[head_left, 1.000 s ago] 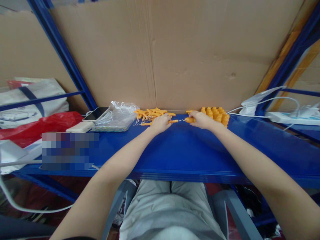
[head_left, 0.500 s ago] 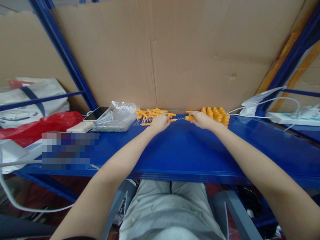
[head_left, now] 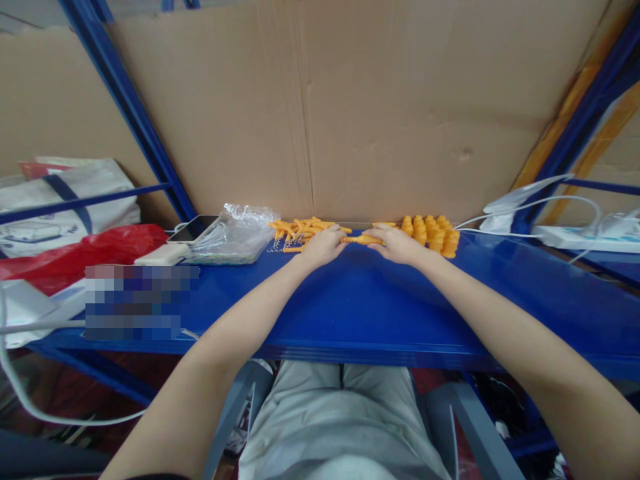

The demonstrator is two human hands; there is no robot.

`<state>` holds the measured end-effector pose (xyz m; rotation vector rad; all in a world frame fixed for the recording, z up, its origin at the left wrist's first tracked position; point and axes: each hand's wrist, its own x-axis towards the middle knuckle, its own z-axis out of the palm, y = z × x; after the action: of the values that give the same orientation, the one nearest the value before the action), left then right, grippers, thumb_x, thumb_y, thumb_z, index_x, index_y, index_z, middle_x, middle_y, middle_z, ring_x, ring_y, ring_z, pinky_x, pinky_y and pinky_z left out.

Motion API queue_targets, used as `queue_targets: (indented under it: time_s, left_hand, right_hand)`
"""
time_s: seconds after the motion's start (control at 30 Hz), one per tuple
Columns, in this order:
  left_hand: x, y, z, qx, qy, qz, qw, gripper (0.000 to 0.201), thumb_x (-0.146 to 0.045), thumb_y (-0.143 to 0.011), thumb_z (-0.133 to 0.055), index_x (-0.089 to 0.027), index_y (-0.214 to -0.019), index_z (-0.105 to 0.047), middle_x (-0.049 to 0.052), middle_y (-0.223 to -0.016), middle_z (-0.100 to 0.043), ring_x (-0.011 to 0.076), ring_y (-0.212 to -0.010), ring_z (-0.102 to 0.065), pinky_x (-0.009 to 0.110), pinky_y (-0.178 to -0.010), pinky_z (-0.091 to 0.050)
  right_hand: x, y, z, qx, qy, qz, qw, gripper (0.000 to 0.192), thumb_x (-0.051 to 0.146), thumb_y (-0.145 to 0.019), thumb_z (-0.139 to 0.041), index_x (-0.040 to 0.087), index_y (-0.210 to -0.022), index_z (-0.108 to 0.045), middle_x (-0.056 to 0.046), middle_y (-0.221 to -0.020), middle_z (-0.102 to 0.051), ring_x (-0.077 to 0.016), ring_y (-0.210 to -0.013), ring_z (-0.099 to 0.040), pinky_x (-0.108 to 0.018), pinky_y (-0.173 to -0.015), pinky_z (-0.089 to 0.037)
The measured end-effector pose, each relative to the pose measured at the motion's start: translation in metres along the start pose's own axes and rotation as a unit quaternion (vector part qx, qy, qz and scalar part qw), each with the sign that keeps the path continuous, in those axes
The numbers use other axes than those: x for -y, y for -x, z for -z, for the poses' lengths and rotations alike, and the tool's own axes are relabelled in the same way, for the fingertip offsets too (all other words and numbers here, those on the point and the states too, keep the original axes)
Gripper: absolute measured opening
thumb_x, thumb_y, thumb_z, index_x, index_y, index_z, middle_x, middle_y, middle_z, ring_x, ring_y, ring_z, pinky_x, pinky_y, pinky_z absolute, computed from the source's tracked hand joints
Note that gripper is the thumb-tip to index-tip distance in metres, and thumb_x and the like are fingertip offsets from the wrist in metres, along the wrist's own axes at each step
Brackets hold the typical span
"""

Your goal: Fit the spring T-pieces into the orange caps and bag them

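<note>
The two hands have drawn together since a second ago, and the orange piece that lay between them apart is now joined end to end; the left hand (head_left: 324, 245) is curled with fingertips pinched on the ridged orange rod (head_left: 356, 239); the right hand (head_left: 397, 244) is closed on its other end; the rod lies level just above the blue shelf (head_left: 360, 307), near its back edge; a loose pile of orange rods (head_left: 300, 229) sits just behind the left hand; a cluster of orange caps (head_left: 433, 233) stands beside the right; a clear plastic bag (head_left: 234, 233) lies further left, next to a phone (head_left: 193, 227).
</note>
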<state>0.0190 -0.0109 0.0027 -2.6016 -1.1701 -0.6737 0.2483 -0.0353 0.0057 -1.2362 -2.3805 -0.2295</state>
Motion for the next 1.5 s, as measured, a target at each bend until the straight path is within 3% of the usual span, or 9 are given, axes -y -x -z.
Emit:
queue_targets:
  time_s: [0.17, 0.43, 0.63, 0.73, 0.87, 1.03, 1.23, 1.4, 1.5]
  left_hand:
    - [0.01, -0.002, -0.004, -0.031, 0.053, -0.055, 0.997, 0.026, -0.018, -0.094, -0.057, -0.016, -0.117, -0.069, 0.011, -0.121, -0.071, 0.0234, -0.115, -0.066, 0.039, -0.101, -0.052]
    - [0.011, -0.002, 0.0, -0.04, 0.069, -0.066, 0.995, 0.023, -0.022, -0.096, -0.058, -0.017, -0.114, -0.071, 0.01, -0.112, -0.072, 0.0225, -0.107, -0.068, 0.039, -0.096, -0.053]
    - [0.013, -0.003, -0.001, -0.04, 0.071, -0.061, 0.995, 0.023, -0.023, -0.097, -0.057, -0.017, -0.113, -0.072, 0.009, -0.11, -0.073, 0.0215, -0.103, -0.068, 0.036, -0.094, -0.053]
    - [0.014, -0.003, 0.0, -0.035, 0.07, -0.052, 0.996, 0.023, -0.022, -0.097, -0.057, -0.016, -0.112, -0.073, 0.01, -0.107, -0.074, 0.0218, -0.102, -0.069, 0.035, -0.093, -0.052]
    - [0.017, -0.003, -0.001, -0.039, 0.071, -0.058, 0.995, 0.022, -0.022, -0.097, -0.057, -0.017, -0.112, -0.073, 0.01, -0.109, -0.074, 0.0217, -0.102, -0.069, 0.036, -0.093, -0.053]
    - [0.018, -0.002, -0.002, -0.043, 0.081, -0.077, 0.993, 0.023, -0.023, -0.097, -0.057, -0.018, -0.113, -0.072, 0.009, -0.111, -0.074, 0.0213, -0.104, -0.068, 0.036, -0.093, -0.053]
    - [0.014, -0.001, 0.0, -0.045, 0.09, -0.071, 0.992, 0.023, -0.021, -0.096, -0.058, -0.016, -0.113, -0.072, 0.01, -0.111, -0.074, 0.0206, -0.103, -0.068, 0.034, -0.093, -0.053]
    - [0.013, -0.002, 0.001, -0.05, 0.09, -0.067, 0.992, 0.022, -0.021, -0.096, -0.059, -0.016, -0.113, -0.072, 0.01, -0.109, -0.074, 0.0198, -0.101, -0.069, 0.033, -0.092, -0.053]
    - [0.015, -0.003, -0.001, -0.049, 0.097, -0.061, 0.992, 0.023, -0.021, -0.095, -0.06, -0.015, -0.114, -0.072, 0.01, -0.109, -0.075, 0.02, -0.101, -0.069, 0.033, -0.091, -0.052]
  right_hand:
    - [-0.007, 0.0, -0.003, -0.015, -0.008, 0.007, 1.0, 0.037, 0.023, -0.094, -0.056, 0.019, -0.128, -0.068, -0.014, -0.116, -0.068, -0.0276, -0.108, -0.066, -0.04, -0.098, -0.051]
    - [-0.012, -0.003, -0.006, -0.012, -0.102, -0.006, 0.995, 0.034, 0.024, -0.091, -0.059, 0.016, -0.123, -0.07, -0.015, -0.12, -0.071, -0.0279, -0.112, -0.066, -0.044, -0.101, -0.05]
    - [-0.017, -0.002, -0.003, -0.015, -0.181, -0.076, 0.98, 0.042, 0.024, -0.083, -0.07, 0.016, -0.124, -0.067, -0.014, -0.12, -0.072, -0.0253, -0.101, -0.07, -0.043, -0.093, -0.056]
    - [-0.023, -0.001, 0.002, 0.005, -0.264, -0.108, 0.959, 0.046, 0.022, -0.08, -0.073, 0.017, -0.124, -0.063, -0.012, -0.119, -0.072, -0.022, -0.096, -0.072, -0.041, -0.089, -0.059]
    - [-0.027, 0.0, 0.008, 0.024, -0.372, -0.14, 0.917, 0.034, 0.021, -0.08, -0.075, 0.018, -0.113, -0.066, -0.01, -0.112, -0.075, -0.0203, -0.096, -0.073, -0.039, -0.09, -0.059]
    - [-0.02, 0.003, 0.015, 0.051, -0.447, -0.189, 0.873, 0.026, 0.038, -0.087, -0.075, 0.015, -0.099, -0.07, -0.011, -0.094, -0.077, -0.0197, -0.083, -0.075, -0.037, -0.086, -0.061]
    - [-0.005, 0.002, 0.016, 0.06, -0.51, -0.289, 0.808, 0.044, 0.054, -0.098, -0.057, 0.014, -0.082, -0.065, -0.014, -0.074, -0.075, -0.0199, -0.064, -0.073, -0.035, -0.074, -0.064]
    - [-0.001, 0.0, 0.018, 0.076, -0.519, -0.313, 0.791, 0.054, 0.062, -0.099, -0.046, 0.014, -0.084, -0.064, -0.015, -0.068, -0.073, -0.0205, -0.062, -0.072, -0.031, -0.067, -0.064]
    - [-0.001, 0.002, 0.023, 0.09, -0.543, -0.301, 0.779, 0.04, 0.053, -0.101, -0.051, 0.016, -0.091, -0.062, -0.011, -0.07, -0.075, -0.018, -0.06, -0.072, -0.029, -0.065, -0.063]
